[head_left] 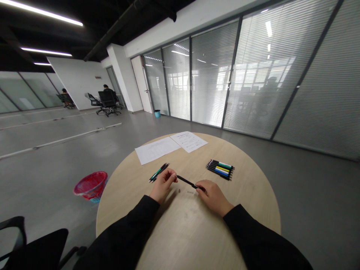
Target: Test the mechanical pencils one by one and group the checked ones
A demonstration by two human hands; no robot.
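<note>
A black pen (186, 181) spans the gap between my two hands above the round table (191, 232). Its upper left end is pinched by my left hand (164, 184), and my right hand (213, 195) has its fingers closed round the lower right end. Just left of my left hand lie a few pens (158, 172), black with some green. A row of several pens (220, 170) with green, yellow, white and blue barrels lies beyond my right hand. Two tiny items, a small dark piece (179, 190) and a thin spring-like piece (190, 192), rest on the tabletop between the hands.
Two printed paper sheets (158, 150) (189, 141) lie at the table's far edge. A red basket (91, 184) stands on the floor to the left, a black chair (36, 247) at lower left. Farther off are a blue bin (157, 113), office chairs and seated people.
</note>
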